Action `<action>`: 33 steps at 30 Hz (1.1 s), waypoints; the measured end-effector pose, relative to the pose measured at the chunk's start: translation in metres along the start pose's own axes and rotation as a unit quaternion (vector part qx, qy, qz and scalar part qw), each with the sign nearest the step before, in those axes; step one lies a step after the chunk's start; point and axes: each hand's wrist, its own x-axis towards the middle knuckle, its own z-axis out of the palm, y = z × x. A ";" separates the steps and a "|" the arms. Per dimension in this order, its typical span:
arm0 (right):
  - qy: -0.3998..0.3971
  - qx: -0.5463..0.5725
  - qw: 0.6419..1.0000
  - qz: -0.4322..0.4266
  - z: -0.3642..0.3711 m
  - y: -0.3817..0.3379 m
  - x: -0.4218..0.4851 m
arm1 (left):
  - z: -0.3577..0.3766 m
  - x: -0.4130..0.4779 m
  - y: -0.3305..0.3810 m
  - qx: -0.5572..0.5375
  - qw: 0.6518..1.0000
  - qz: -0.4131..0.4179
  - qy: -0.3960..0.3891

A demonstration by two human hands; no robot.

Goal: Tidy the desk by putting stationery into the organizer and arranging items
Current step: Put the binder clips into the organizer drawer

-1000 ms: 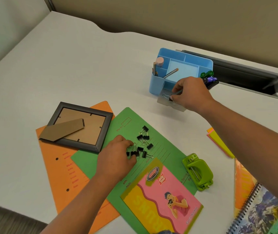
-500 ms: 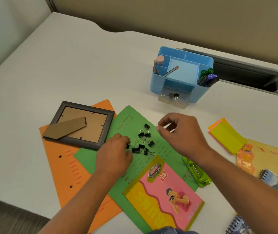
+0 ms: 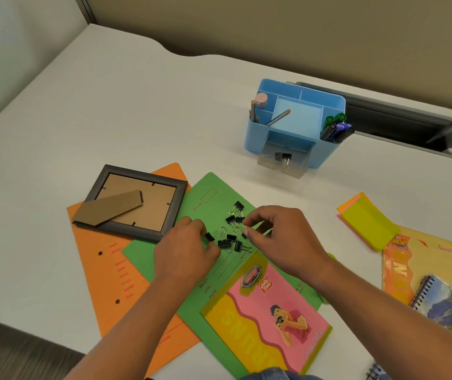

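Note:
Several black binder clips (image 3: pixel 230 238) lie in a loose pile on a green folder (image 3: pixel 205 204). My left hand (image 3: pixel 183 253) is at the pile's left edge, fingers curled around one clip. From the right, my right hand (image 3: pixel 287 239) pinches a clip at the pile's right edge between thumb and forefinger. The blue organizer (image 3: pixel 329 97) stands behind, holding pencils and markers. Its clear front drawer (image 3: pixel 296 172) is pulled out with binder clips inside.
A picture frame (image 3: pixel 137 201) lies face down on an orange folder (image 3: pixel 104 270) at the left. A pink notebook (image 3: pixel 268 319) overlaps the green folder. At the right are sticky notes (image 3: pixel 367 223), a yellow book (image 3: pixel 433 267) and a spiral notebook (image 3: pixel 449 305). A cable slot (image 3: pixel 411 127) opens behind the organizer.
My right hand left the organizer's drawer, where it dropped a clip, and came back down to the clip pile. My left hand stayed at the pile's left edge.

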 end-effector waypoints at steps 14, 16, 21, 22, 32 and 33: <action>-0.044 0.094 0.991 -0.090 -0.029 0.013 0.015 | -0.025 -0.001 0.031 -0.222 0.969 0.106 0.015; -0.003 0.084 0.993 -0.078 -0.041 0.014 0.021 | -0.024 0.001 0.032 -0.234 0.968 0.090 0.015; 0.153 -0.024 0.988 -0.002 -0.080 0.026 0.054 | -0.016 0.008 0.024 -0.220 0.974 0.045 0.012; 0.168 -0.056 0.984 0.011 -0.087 0.030 0.062 | -0.015 0.009 0.021 -0.213 0.976 0.037 0.010; 0.143 -0.230 0.959 0.086 -0.098 0.046 0.108 | 0.000 0.014 0.011 -0.108 0.993 0.042 -0.037; 0.143 -0.236 0.958 0.084 -0.098 0.046 0.109 | 0.001 0.014 0.010 -0.095 0.993 0.049 -0.041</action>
